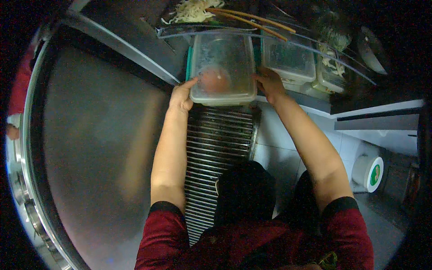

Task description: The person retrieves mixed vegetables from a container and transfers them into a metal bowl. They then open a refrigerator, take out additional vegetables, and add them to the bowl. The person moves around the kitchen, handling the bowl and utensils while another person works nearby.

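A rectangular clear plastic food container (226,54) is held in front of me between both hands. My left hand (181,97) grips its left side, with the thumb laid along the wall. On the opposite side, my right hand (271,85) has its fingers against the right wall. A round orange-brown patch shows in the container's near part; I cannot tell whether it is contents or a reflection. A green edge (189,64) runs along the left side. Two more lidded containers, one clear (290,60) and one with pale shreds (332,71), stand to the right.
Pale shredded food (194,11) and wooden chopsticks (253,23) lie beyond a clear curved edge (219,33). A slatted metal drain grate (216,148) covers the floor below. A dark flat surface (98,141) fills the left. A white tub (366,173) sits right. Another person's hand (12,131) shows far left.
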{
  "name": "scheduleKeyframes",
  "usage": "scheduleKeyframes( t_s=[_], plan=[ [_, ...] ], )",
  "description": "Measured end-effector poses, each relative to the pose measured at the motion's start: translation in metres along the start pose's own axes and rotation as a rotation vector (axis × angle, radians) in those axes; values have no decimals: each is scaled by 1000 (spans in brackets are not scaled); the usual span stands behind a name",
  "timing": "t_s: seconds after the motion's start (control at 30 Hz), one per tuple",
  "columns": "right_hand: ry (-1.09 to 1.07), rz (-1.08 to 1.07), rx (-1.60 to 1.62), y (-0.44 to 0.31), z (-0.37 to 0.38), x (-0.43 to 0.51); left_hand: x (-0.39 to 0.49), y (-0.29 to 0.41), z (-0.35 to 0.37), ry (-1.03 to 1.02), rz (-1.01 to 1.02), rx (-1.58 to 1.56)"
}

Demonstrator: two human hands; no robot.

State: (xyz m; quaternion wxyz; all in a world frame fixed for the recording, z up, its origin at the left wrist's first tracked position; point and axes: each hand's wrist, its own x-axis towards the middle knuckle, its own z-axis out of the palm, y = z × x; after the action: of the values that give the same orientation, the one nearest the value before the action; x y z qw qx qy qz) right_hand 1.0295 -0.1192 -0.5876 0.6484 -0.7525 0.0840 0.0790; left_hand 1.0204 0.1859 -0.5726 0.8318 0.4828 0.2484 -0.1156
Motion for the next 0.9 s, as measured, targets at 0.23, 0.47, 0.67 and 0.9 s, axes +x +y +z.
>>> scheduleKeyframes(
  t_s=[0.23, 0.47, 0.67, 0.9],
  plan=[
    [-31, -236, -491, -10, 3, -6, -42, -4, 18, 271, 493, 975],
    [-93, -415, -674, -4, 10, 16, 9, 4, 9, 259, 855, 1584],
    [-136, -523, -959, -8, 15, 61, 60, 11, 15, 336, 945, 1731],
    [-81, -747, -1191, -1, -37, 41, 55, 0, 37, 505, 952, 1676]
  ],
)
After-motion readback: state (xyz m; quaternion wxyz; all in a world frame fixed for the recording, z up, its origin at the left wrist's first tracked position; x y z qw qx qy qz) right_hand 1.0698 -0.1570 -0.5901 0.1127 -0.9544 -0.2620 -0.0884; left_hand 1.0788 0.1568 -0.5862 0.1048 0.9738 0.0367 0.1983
